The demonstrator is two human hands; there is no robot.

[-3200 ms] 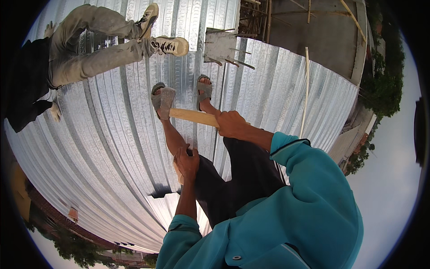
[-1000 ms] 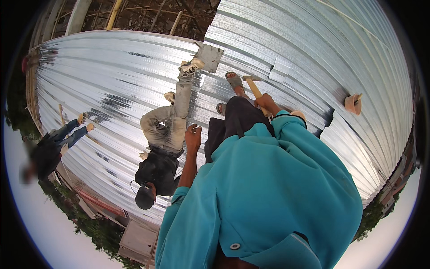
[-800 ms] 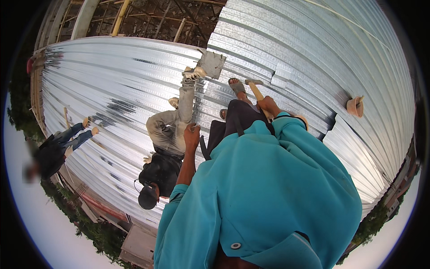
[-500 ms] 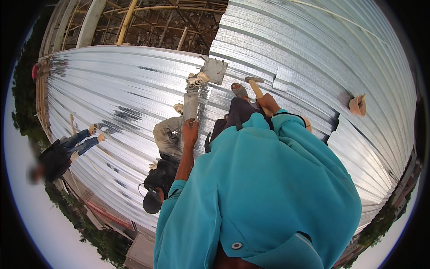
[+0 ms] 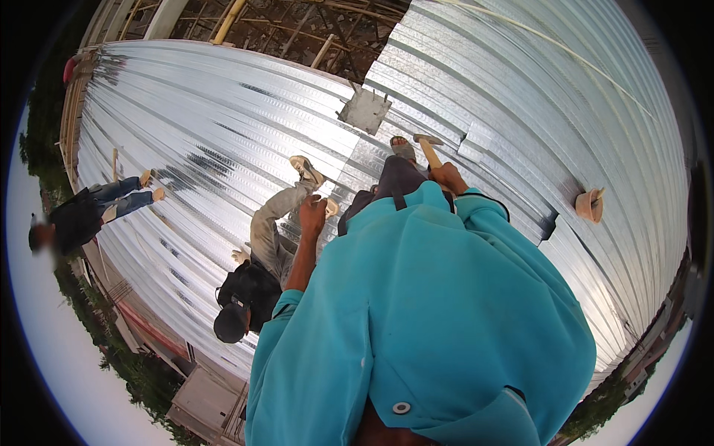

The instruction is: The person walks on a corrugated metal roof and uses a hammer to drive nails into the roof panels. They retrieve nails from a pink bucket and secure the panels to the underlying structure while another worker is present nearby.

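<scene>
My right hand (image 5: 449,178) grips the wooden handle of a hammer (image 5: 430,150), whose metal head is beside my sandalled foot (image 5: 402,149). My left hand (image 5: 314,213) is raised at my left side with its fingers curled; whether anything small is in them I cannot make out. Behind it a co-worker in grey trousers (image 5: 269,223) and a black top (image 5: 253,293) is low on the corrugated metal sheeting (image 5: 520,111), shoes near my left hand. A square grey concrete stub (image 5: 364,110) with short bars sticks up beyond my feet.
A second worker (image 5: 78,219) in jeans is at the far left near the roof's edge. An orange bucket (image 5: 590,205) sits on the sheets to the right. Bamboo scaffolding (image 5: 282,30) shows in the opening at the top. A long pale strip (image 5: 550,52) lies across the upper right sheets.
My view has swung round since the first frame. In the last half second the co-worker's foot has moved from beside the concrete stub toward me. My right hand still holds the hammer.
</scene>
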